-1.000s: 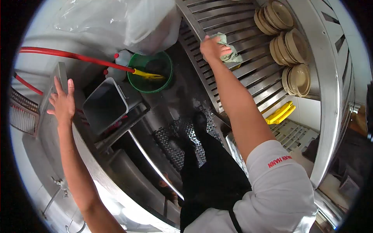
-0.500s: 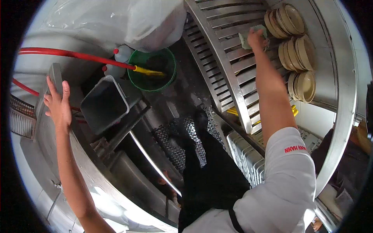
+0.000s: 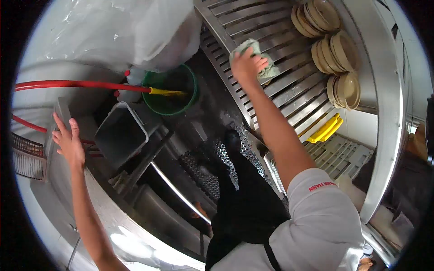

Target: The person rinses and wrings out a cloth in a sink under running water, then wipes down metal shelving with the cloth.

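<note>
My right hand (image 3: 246,67) is closed on a pale green cloth (image 3: 270,72), pressed against the front edge of a slatted steel shelf (image 3: 296,88). Part of the cloth is bunched under the palm. Along the back of that shelf, beige dishes stand on edge in three groups: a far group (image 3: 326,16), a middle group (image 3: 346,50) and a near group (image 3: 349,91). On the other side, my left hand (image 3: 70,142) rests with fingers spread on the rim of a steel counter (image 3: 97,194). Nothing is in it.
On the floor stand a green bucket (image 3: 195,92) and a dark grey bin (image 3: 143,131). A red tube (image 3: 77,84) with a yellow end reaches over the bucket. A clear plastic bag (image 3: 122,31) bulges behind. Yellow handles (image 3: 326,128) show beneath the shelf.
My right hand and the cloth have moved left across the slats, from near the dishes to the shelf's front edge. The left hand stays on the counter rim. The view has shifted slightly.
</note>
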The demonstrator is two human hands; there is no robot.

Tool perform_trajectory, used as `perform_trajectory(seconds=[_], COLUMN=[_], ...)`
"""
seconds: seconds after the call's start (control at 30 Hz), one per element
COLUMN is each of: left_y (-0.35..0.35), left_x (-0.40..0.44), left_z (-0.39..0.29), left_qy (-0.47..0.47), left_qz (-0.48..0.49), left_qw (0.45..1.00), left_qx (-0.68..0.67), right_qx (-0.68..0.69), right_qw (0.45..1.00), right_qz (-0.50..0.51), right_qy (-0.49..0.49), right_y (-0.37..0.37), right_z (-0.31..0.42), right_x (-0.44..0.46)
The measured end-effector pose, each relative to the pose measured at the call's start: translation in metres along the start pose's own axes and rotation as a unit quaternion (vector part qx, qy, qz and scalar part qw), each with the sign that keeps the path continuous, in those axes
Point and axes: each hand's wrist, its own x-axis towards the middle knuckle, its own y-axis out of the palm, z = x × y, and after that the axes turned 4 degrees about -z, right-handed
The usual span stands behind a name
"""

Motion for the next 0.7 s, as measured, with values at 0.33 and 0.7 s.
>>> perform_trajectory(seconds=[0.33,0.7], left_y=[-0.002,-0.001], left_x=[0.001,0.0], left_z=[0.0,-0.003], left_qy=[0.004,-0.003], left_qz=[0.01,-0.008], left_qw=[1.0,1.0], left_qx=[-0.009,-0.018], right_qx=[0.152,-0.057], right_qw=[0.963,0.998], right_qz=[0.163,0.03], right_qy=[0.151,-0.023], right_y=[-0.037,0.039], right_z=[-0.018,-0.096], right_x=[0.092,0.128])
